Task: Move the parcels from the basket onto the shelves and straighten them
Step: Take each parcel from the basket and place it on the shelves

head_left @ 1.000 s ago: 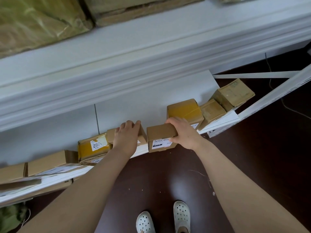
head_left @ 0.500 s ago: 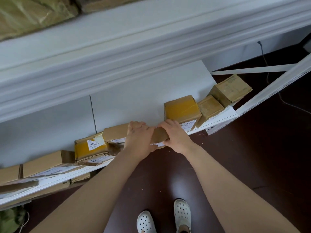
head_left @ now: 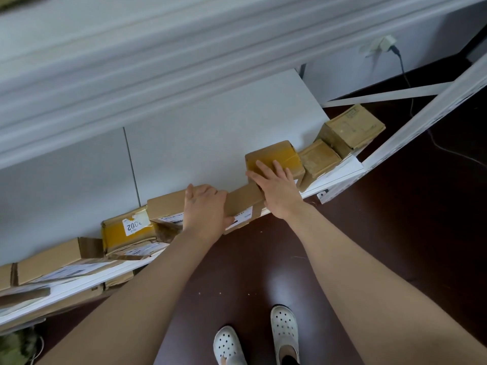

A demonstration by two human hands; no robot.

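Left hand (head_left: 205,206) curls over the brown carton (head_left: 243,198) on the shelf (head_left: 347,167), steadying it; right hand (head_left: 276,187), fingers flat, presses the yellow-taped parcel (head_left: 274,156) at its two o'clock, probably squaring the row.
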